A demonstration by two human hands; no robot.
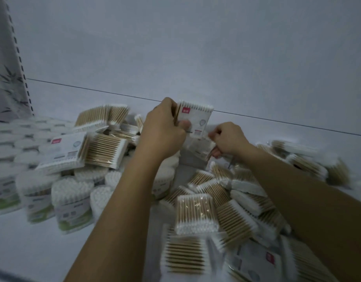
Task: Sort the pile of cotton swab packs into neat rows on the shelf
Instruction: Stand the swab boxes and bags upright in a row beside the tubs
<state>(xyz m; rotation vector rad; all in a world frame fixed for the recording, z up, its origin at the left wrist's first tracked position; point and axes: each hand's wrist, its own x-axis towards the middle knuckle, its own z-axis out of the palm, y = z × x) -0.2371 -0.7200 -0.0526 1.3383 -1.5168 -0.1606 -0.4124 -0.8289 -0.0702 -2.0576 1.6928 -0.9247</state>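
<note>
Cotton swab packs [198, 212] lie in a loose heap across the shelf [33, 251], overlapping at all angles, some with wooden stems showing, some label side up. Sorting appears to be at an early stage. No finished row of the flat packs is visible. The heap spreads from the centre to the right and toward the near edge, with a second cluster [94, 143] at left rear. Round tubs [71, 192] of swabs stand close together at the left of the shelf; the blur hides whether they form ordered rows.

The left hand [163, 129] is raised above the heap near the back panel [175, 47]. Its fingers curl round the left edge of a held pack [195, 121] and its thumb presses on the label face. The pack stands upright, cotton tips uppermost. Brown stems at its left edge suggest that further packs may be stacked behind it, though this is not certain.

The right hand [228, 139], just beside and slightly lower, has its fingers curled and pinches a clear-wrapped pack [203, 148] lying just under the held pack; the exact contact is blurred. Judged from this layout, packs are being gathered into a bundle in the left hand before placement, and nearly the whole heap is left to sort.
</note>
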